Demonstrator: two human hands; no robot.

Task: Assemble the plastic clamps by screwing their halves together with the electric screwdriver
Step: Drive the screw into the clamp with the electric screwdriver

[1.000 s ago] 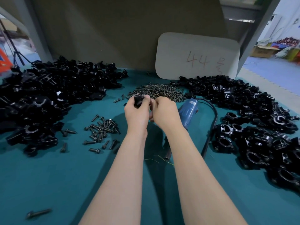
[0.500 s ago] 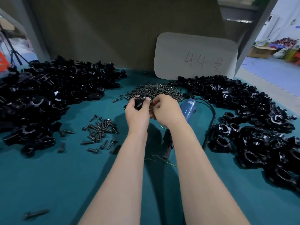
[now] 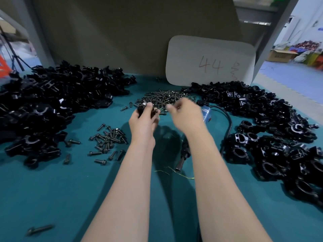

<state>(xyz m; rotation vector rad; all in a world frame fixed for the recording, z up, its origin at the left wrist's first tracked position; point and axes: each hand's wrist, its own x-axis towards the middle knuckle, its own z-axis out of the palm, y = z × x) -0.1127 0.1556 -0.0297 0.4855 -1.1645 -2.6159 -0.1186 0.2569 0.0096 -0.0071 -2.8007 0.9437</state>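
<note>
My left hand grips a black plastic clamp just in front of the heap of small screws; a screw sticks out of the clamp's right side. My right hand is blurred with motion, a little to the right of the left one, its fingers curled near the heap. Whether it pinches a screw is unclear. The electric screwdriver lies on the teal table under my right wrist, showing its blue body and black front end.
A big heap of loose black clamp halves fills the left side, and clamps pile up on the right. Larger bolts lie scattered left of my left arm, one near the front edge. A white board leans at the back.
My hands were pressed together on the clamp; now the right hand has pulled away to the right, and the left one still holds the clamp.
</note>
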